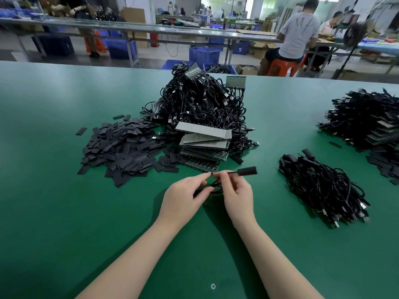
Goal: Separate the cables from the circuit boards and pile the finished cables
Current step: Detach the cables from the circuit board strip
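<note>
A black cable [212, 187] hangs looped between my two hands above the green table. My left hand [185, 197] pinches its near part. My right hand [236, 190] pinches it just behind a black sleeve [248, 171] that points right. A tall heap of black cables joined to circuit boards [205, 106] rises behind my hands. Stacked board strips [204, 145] lie at its front. A bundle of separated cables [321, 188] lies to the right.
Loose flat black sleeves [121, 149] cover the table to the left of the heap. Another stack of cables and boards [367, 121] fills the far right. Beyond the table edge are blue crates [204, 53], long benches and seated people [298, 33].
</note>
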Motion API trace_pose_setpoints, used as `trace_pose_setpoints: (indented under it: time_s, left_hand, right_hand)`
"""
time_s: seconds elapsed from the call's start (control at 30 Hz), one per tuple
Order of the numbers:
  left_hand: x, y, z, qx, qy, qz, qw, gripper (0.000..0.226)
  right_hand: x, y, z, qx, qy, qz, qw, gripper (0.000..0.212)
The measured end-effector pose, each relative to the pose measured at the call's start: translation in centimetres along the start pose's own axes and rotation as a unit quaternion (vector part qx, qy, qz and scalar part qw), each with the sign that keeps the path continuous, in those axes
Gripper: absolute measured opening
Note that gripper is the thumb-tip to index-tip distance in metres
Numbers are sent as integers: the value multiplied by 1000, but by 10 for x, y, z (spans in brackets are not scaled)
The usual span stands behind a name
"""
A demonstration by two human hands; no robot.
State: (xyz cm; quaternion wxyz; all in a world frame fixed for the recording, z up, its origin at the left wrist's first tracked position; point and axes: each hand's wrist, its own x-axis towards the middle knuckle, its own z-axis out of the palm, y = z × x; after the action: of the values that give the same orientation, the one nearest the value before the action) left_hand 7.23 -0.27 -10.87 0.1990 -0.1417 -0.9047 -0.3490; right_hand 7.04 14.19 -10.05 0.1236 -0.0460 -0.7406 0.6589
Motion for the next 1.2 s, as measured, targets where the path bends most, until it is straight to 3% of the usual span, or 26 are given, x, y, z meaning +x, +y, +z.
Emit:
trace_pose_setpoints:
  time_s: [0.13,0.17,0.23,0.33,0.43,0.47,0.5,0.63,0.7,0.87,1.03,1.1,1.2]
  left_hand:
    - [-1,4,-2,0,20,15,1000,33]
    - [-1,4,-2,-1,23,12,1000,32]
    - [-1,5,-3,-1,21,8,1000,30]
    - [-1,7,-4,4,12,12,1000,30]
    - [-1,6,-4,2,7,8,1000,29]
    - [-1,6,-4,1,8,7,1000,28]
    - [-1,6,-5,1,9,7,1000,28]
    - [-1,7,-4,7,6,18,1000,25]
    - [-1,7,-4,10,7,20,1000,24]
    - [-1,6,-4,19,10,24,999,23]
    - [1,6,-3,30,13,9,999,23]
    - [2,5,-2,29,12,0,1000,24]
    - [4,4,0,24,20,-8,999,25]
  right_hand:
    - [20,-38,-39,19,115,-38,992,22]
    - [29,-47,-56,-34,137,-56,988,21]
    - [47,-59,-95,-253,150,-78,953,19]
    - [69,-61,-140,-563,120,-21,818,25]
    - [72,-46,-158,-749,72,39,658,30]
    - [72,-39,-161,-771,60,55,632,35]
    - [71,-33,-164,-773,49,73,628,43]
    - [81,-23,-176,-700,1,136,701,83]
    - [86,-24,-179,-685,-15,155,712,94]
    - [99,-21,-181,-683,4,171,710,90]
    - [106,-41,-165,-718,-12,205,665,76]
    - [107,-58,-145,-751,11,136,646,66]
    - [104,-84,-98,-705,35,-54,706,56]
